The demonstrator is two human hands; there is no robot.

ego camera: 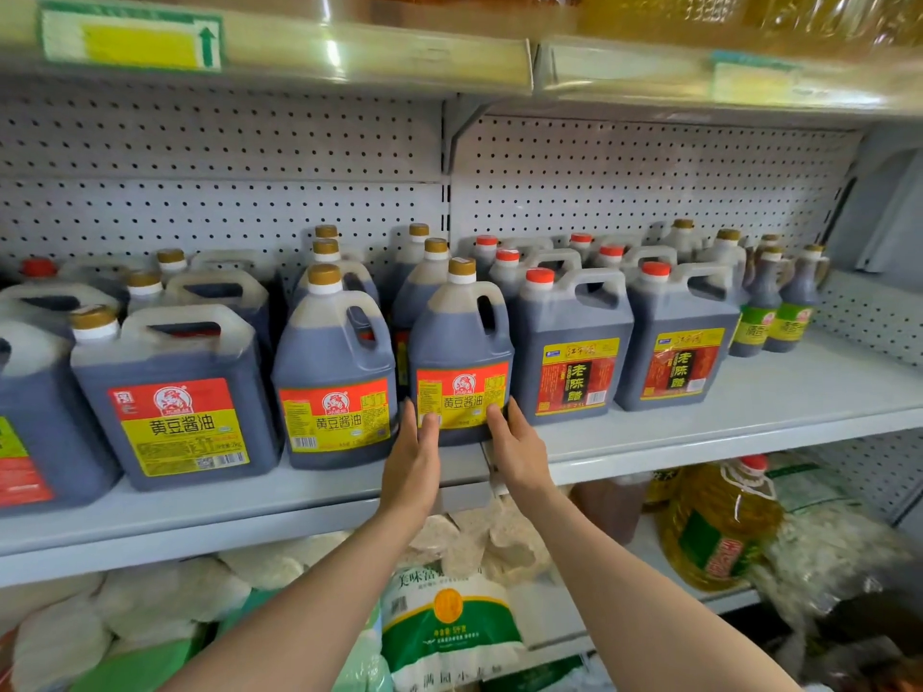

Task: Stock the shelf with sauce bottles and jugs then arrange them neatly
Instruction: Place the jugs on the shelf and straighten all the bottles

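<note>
A dark soy sauce jug (459, 342) with a gold cap and a red-and-yellow label stands at the front of the grey shelf (749, 407). My left hand (412, 462) and my right hand (517, 449) press against its lower front with straight fingers, one at each side of the label. A matching jug (334, 377) stands just to its left, and a larger one (175, 392) stands farther left. Two red-capped vinegar jugs (569, 347) (674, 337) stand to its right.
More jugs fill the rows behind. Small green-labelled bottles (759, 307) stand at the right, with bare shelf in front of them. Above is another shelf with price tags (130, 40). Below lie rice bags (449, 626), white sacks and a yellow oil jug (719, 526).
</note>
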